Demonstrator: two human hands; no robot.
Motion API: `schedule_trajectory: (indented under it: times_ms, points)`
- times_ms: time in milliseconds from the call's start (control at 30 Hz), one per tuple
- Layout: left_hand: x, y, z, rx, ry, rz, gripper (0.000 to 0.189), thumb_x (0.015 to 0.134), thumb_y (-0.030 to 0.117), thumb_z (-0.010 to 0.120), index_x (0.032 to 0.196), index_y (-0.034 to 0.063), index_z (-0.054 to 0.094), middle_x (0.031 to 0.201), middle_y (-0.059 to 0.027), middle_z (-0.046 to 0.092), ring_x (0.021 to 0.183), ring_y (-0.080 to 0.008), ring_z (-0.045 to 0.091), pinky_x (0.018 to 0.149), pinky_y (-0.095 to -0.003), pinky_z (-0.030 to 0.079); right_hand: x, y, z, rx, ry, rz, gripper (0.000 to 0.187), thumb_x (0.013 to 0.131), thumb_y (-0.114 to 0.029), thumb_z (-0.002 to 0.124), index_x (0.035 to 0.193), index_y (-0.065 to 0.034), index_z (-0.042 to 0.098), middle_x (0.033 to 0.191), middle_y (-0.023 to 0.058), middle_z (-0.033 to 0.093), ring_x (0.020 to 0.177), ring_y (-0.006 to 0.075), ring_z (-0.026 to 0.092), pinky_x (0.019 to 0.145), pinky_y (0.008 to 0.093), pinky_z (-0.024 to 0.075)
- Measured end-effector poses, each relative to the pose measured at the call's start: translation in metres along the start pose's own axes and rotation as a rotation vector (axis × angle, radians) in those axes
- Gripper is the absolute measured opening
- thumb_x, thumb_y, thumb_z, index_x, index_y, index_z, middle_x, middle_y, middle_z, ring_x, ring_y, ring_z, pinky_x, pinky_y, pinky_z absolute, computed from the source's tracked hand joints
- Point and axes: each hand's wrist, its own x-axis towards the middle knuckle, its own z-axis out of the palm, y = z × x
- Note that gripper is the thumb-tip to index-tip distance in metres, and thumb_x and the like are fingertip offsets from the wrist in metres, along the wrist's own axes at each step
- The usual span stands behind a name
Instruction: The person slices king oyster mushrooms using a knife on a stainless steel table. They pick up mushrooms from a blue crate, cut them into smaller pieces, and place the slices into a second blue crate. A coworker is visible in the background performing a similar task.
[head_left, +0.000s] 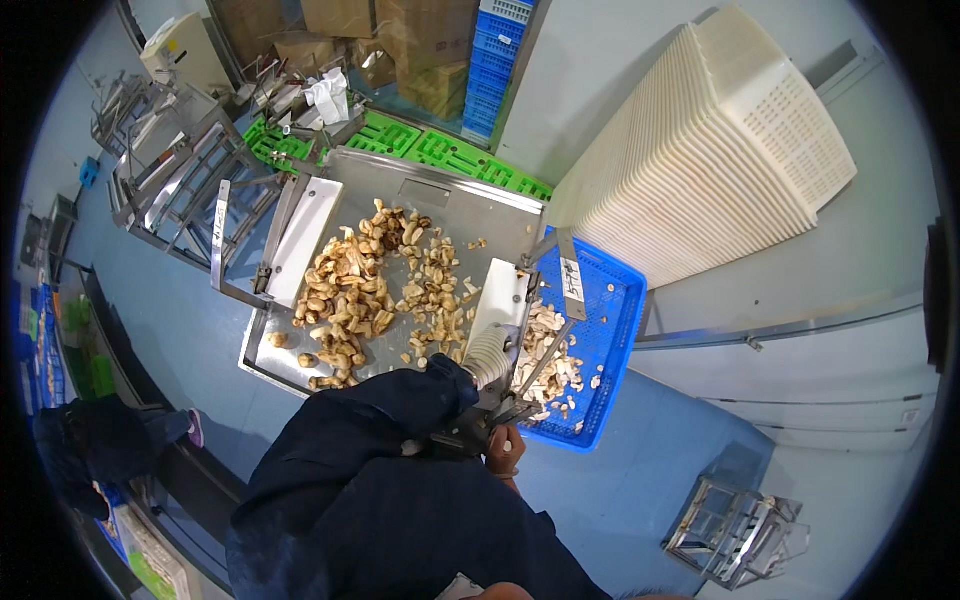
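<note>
My left hand (496, 351), in a pale ribbed glove or cuff, reaches across the lower end of a white board (498, 296) beside a metal lever cutter (545, 360). Its fingertips are partly hidden, and whether they hold a piece is unclear. Just below the cutter, my right hand (506, 448) is a bare fist around what looks like the cutter's handle; a pale round end shows in it. Brownish mushroom-like pieces (345, 281) lie heaped on a stainless-steel table (480, 217), left of the board. Paler cut pieces (547, 352) lie in a blue perforated crate (619, 300) under the cutter.
A second white board (306, 244) with a metal arm is fixed at the table's left. Nested cream baskets (697, 150) stand at upper right, by green pallets (457, 157). Metal frames (739, 529) stand lower right and upper left. A person in dark clothes (97, 442) is at far left.
</note>
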Motion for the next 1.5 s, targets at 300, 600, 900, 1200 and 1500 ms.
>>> schedule_trajectory:
  times_ms: [300, 600, 900, 1200, 1500]
  points:
    - [0.001, -0.023, -0.171, 1.074, -0.165, -0.066, 0.033, 0.074, 0.010, 0.060, 0.106, 0.0079, 0.064, 0.106, -0.0123, 0.062, 0.100, -0.0304, 0.058, 0.085, -0.0383, 0.048, -0.001, -0.006, -0.001, 0.013, 0.000, 0.079, 0.021, 0.086, -0.009, 0.051, 0.067, -0.0002, 0.055, 0.058, 0.0045, 0.052, 0.053, 0.0113, 0.048, 0.049, 0.0277, 0.0371]
    - [0.005, -0.033, -0.205, 1.017, -0.369, -0.094, 0.042, 0.078, 0.027, 0.064, 0.116, 0.0126, 0.058, 0.098, -0.0121, 0.065, 0.097, -0.0308, 0.060, 0.083, -0.0394, 0.049, -0.004, 0.004, -0.005, -0.028, -0.010, 0.082, 0.017, 0.086, -0.014, 0.054, 0.074, -0.0015, 0.058, 0.066, 0.0068, 0.058, 0.058, 0.0157, 0.052, 0.054, 0.0297, 0.0398]
    - [0.002, -0.010, -0.008, 0.079, -0.121, 0.047, 0.028, 0.077, 0.015, 0.064, 0.103, 0.0035, 0.066, 0.096, -0.0172, 0.066, 0.087, -0.0313, 0.064, 0.079, -0.0363, 0.051, 0.020, -0.039, -0.009, -0.248, 0.033, -0.097, 0.022, 0.090, -0.014, 0.053, 0.071, -0.0033, 0.055, 0.054, -0.0031, 0.046, 0.047, 0.0031, 0.039, 0.043, 0.0203, 0.0290]
    - [0.004, -0.034, 0.023, -0.068, -0.105, -0.163, 0.027, 0.077, 0.016, 0.065, 0.100, 0.0013, 0.066, 0.090, -0.0195, 0.066, 0.084, -0.0325, 0.064, 0.078, -0.0371, 0.050, 0.003, -0.005, 0.004, -0.135, 0.109, -0.105, 0.024, 0.092, -0.015, 0.052, 0.071, -0.0024, 0.055, 0.058, -0.0028, 0.049, 0.049, 0.0047, 0.042, 0.046, 0.0202, 0.0309]
    - [0.003, -0.031, 0.022, -0.125, -0.045, -0.159, 0.033, 0.077, 0.009, 0.065, 0.109, 0.0032, 0.061, 0.094, -0.0137, 0.068, 0.089, -0.0260, 0.065, 0.080, -0.0328, 0.050, 0.005, -0.021, 0.001, -0.152, 0.073, -0.036, 0.023, 0.090, -0.013, 0.051, 0.070, -0.0022, 0.054, 0.056, 0.0002, 0.048, 0.049, 0.0075, 0.043, 0.045, 0.0238, 0.0331]
